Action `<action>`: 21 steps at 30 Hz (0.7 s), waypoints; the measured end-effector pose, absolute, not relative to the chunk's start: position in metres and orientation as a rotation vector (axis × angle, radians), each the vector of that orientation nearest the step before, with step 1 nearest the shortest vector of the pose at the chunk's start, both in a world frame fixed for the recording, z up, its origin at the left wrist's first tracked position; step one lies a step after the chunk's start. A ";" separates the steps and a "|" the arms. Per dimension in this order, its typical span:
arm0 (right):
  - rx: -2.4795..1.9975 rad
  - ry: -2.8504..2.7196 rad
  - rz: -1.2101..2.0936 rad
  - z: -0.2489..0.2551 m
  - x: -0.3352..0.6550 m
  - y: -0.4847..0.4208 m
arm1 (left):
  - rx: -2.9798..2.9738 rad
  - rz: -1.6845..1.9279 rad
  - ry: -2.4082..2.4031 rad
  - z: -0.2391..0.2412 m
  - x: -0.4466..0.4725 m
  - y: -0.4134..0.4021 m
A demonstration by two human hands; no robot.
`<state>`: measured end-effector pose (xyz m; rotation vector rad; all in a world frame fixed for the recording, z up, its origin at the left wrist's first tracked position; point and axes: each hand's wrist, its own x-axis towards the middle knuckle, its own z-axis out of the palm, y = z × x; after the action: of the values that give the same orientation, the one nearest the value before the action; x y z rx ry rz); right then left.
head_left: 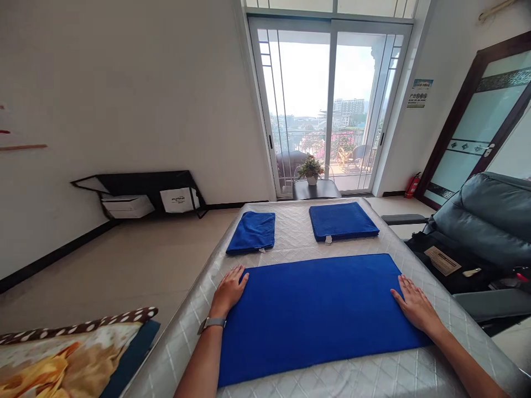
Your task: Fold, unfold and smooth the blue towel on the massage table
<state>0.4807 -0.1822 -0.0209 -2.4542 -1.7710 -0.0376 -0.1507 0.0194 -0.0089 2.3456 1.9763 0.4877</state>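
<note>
A large blue towel (315, 312) lies spread flat across the quilted grey mattress (290, 237) in front of me. My left hand (229, 290) rests flat on the towel's left edge, fingers stretched out, a watch on the wrist. My right hand (415, 307) lies flat on the towel's right edge, fingers spread. Neither hand holds anything. Farther back on the mattress lie two folded blue towels, one at the left (252, 232) and one at the right (341, 220).
A patterned pillow (70, 354) lies at the lower left beside the mattress. A grey-blue recliner chair (485, 221) stands at the right. Beyond the mattress stand a small dark table with a potted plant (311, 168) and glass balcony doors. Black bags lean against the left wall.
</note>
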 end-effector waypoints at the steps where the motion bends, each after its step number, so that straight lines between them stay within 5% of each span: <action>1: -2.452 -1.758 -0.064 -0.020 0.479 -0.182 | 2.346 0.494 1.980 -0.009 -0.150 0.019; 8: -2.197 -1.904 -0.189 0.004 0.408 -0.175 | 2.364 0.508 1.969 -0.005 -0.148 0.017; 21: -1.240 -2.500 0.453 0.048 0.114 -0.178 | 2.373 0.534 1.974 -0.007 -0.147 0.017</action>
<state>0.1138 -0.1778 0.0479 -1.2395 -2.4998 0.4529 -0.1470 0.0170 -0.0073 2.3729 1.9737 0.5338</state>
